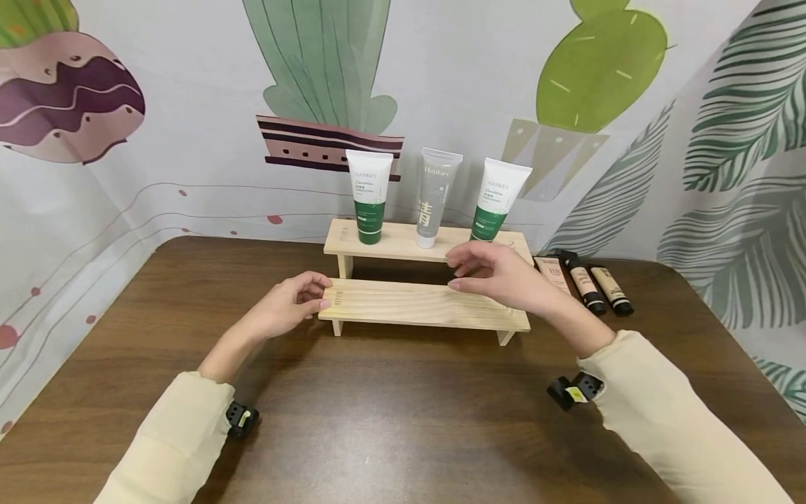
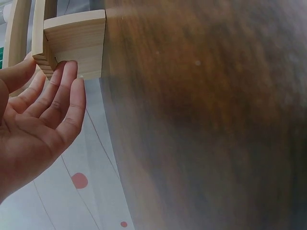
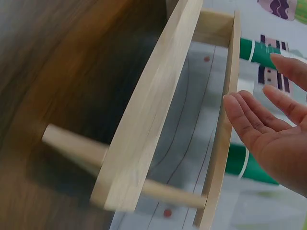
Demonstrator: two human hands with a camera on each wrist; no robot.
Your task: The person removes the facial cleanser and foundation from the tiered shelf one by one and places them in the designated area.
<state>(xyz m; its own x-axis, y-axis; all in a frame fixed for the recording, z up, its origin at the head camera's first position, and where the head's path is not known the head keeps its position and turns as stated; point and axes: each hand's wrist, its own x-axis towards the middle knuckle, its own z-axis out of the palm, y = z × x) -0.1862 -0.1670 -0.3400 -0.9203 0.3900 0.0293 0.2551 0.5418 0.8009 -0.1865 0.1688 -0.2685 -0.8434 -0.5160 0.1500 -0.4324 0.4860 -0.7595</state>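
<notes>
A two-step wooden display stand [image 1: 409,302] rests on the table. My left hand [image 1: 286,306] holds the left end of its lower board, thumb at the top edge and fingers near the side leg, as the left wrist view shows at the stand [image 2: 76,38]. Over the right part of the lower board hovers my right hand [image 1: 504,276], fingers loosely extended and holding nothing. On the upper board stand a white and green tube [image 1: 370,189], a grey tube [image 1: 437,189] and another white and green tube [image 1: 500,192], its base partly hidden behind the right hand.
Right of the stand lie a pink BB tube [image 1: 553,271] and two black-capped tubes, one pinkish [image 1: 584,280] and one beige [image 1: 608,285]. A cloth [image 1: 208,140] printed with cacti and leaves hangs behind the brown table [image 1: 365,406].
</notes>
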